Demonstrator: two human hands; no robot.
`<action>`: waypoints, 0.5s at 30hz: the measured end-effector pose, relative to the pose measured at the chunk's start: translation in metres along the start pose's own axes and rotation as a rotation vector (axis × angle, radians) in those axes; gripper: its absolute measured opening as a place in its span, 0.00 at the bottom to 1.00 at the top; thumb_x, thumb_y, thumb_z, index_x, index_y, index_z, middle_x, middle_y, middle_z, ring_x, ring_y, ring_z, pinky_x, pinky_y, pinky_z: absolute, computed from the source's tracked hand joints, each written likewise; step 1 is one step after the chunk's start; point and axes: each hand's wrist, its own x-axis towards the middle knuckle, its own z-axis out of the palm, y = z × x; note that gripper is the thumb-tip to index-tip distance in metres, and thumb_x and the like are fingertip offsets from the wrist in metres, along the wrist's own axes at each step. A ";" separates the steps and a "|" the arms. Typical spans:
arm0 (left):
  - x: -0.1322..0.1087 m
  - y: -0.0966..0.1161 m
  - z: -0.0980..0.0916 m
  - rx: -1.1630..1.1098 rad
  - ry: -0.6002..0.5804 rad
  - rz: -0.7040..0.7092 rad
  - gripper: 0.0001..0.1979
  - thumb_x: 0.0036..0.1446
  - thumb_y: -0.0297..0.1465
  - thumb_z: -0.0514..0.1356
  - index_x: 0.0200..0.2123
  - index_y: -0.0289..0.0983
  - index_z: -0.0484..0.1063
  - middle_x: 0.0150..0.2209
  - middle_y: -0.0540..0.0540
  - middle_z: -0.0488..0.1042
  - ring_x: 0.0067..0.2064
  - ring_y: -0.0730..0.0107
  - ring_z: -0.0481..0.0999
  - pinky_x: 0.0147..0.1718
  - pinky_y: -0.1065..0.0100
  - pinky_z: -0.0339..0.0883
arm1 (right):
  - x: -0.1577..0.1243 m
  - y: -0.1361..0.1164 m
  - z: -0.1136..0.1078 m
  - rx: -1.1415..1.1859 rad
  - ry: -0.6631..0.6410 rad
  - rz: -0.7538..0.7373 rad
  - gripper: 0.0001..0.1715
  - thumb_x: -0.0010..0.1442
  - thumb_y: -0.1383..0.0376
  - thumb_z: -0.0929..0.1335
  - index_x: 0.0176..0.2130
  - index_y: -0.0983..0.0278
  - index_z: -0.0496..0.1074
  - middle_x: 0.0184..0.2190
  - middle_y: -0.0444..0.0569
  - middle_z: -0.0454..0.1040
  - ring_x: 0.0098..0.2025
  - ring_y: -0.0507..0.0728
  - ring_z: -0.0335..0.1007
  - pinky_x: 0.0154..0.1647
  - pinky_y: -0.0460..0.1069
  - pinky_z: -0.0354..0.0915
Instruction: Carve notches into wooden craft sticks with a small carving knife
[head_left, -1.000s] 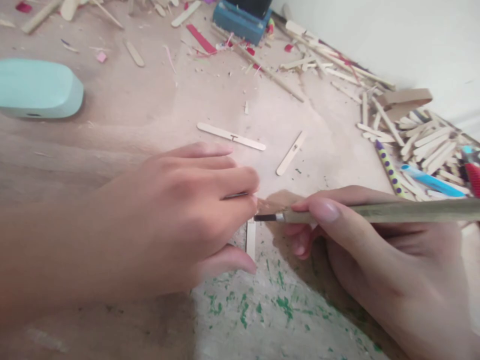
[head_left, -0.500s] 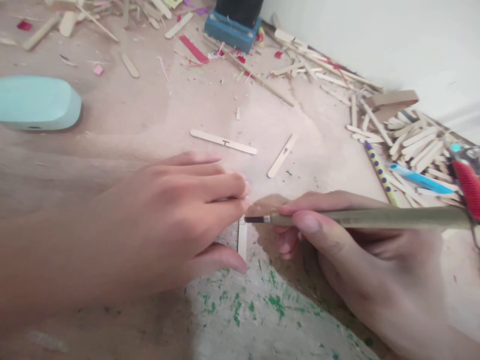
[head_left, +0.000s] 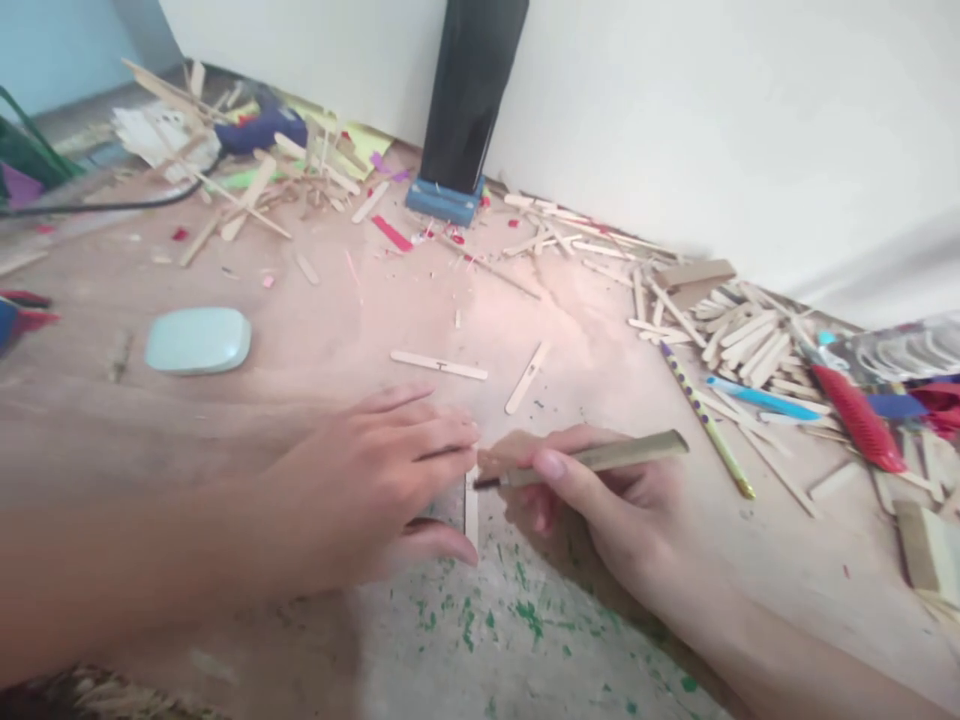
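My left hand (head_left: 367, 490) lies palm down on the table with its fingers pressed on a pale wooden craft stick (head_left: 471, 512), thumb beside the stick's lower end. My right hand (head_left: 600, 510) grips an olive-coloured craft knife (head_left: 600, 458) like a pen. The knife's dark tip rests at the top of the stick, right at my left fingertips. Much of the stick is hidden under my left hand.
Two loose craft sticks (head_left: 439, 365) (head_left: 527, 377) lie just beyond my hands. A mint-green case (head_left: 198, 340) sits at the left. A heap of sticks (head_left: 742, 335), pencils and red-handled pliers (head_left: 859, 418) fills the right. A black post on a blue base (head_left: 444, 200) stands by the wall. Green paint flecks (head_left: 517, 615) mark the near tabletop.
The camera has lifted and pulled back, so more of the table and wall shows. Both hands keep their hold at the same spot on the stick.
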 end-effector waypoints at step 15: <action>-0.011 -0.010 0.016 -0.051 -0.068 -0.024 0.31 0.84 0.55 0.75 0.75 0.40 0.85 0.71 0.38 0.94 0.73 0.47 0.95 0.88 0.46 0.82 | -0.012 0.004 -0.003 0.128 0.063 0.267 0.42 0.68 0.28 0.87 0.40 0.61 0.84 0.27 0.48 0.81 0.27 0.54 0.71 0.32 0.50 0.65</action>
